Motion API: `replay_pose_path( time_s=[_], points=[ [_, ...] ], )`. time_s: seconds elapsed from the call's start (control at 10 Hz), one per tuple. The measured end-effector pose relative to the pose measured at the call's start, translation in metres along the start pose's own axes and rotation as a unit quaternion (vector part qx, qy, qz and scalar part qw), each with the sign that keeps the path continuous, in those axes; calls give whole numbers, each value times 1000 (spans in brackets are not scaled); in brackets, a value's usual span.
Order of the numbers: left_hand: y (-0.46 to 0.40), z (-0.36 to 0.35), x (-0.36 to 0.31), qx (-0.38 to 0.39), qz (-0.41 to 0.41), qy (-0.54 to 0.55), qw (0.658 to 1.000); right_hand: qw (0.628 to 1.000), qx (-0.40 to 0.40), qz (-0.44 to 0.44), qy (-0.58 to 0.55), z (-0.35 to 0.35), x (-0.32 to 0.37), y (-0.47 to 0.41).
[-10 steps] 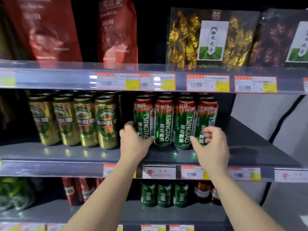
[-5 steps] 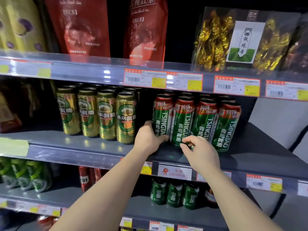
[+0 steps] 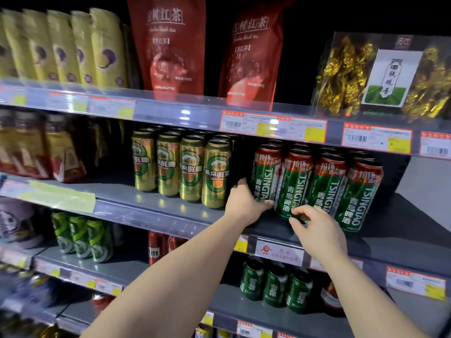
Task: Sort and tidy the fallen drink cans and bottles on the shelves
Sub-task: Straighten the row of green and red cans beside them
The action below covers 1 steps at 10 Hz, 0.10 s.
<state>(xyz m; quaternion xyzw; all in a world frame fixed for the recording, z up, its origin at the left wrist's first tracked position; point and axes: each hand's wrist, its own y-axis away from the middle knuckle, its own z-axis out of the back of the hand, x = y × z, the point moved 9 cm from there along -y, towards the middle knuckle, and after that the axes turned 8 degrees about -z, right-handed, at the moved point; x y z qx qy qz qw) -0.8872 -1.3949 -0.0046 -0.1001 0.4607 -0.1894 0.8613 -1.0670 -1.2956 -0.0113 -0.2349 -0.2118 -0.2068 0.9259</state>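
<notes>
Green cans [image 3: 314,186] stand tilted on the shelf [image 3: 170,203]; our left hand [image 3: 246,203] cups the end one, right hand [image 3: 314,230] loosely pinching nothing, so we should square them gently.

We seem to be in a shop: price tags [image 3: 272,128] edge shelves [image 3: 170,213] stocked with beer cans [image 3: 295,184].

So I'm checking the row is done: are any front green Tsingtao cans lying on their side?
No, all four front green Tsingtao cans stand upright.
</notes>
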Motion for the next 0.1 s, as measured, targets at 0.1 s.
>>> replay_pose_path(
  time_s=[0.1],
  points=[
    [21, 17, -13, -18, -40, -29, 999, 1000, 14, -9, 24, 2, 4, 3]
  ],
)
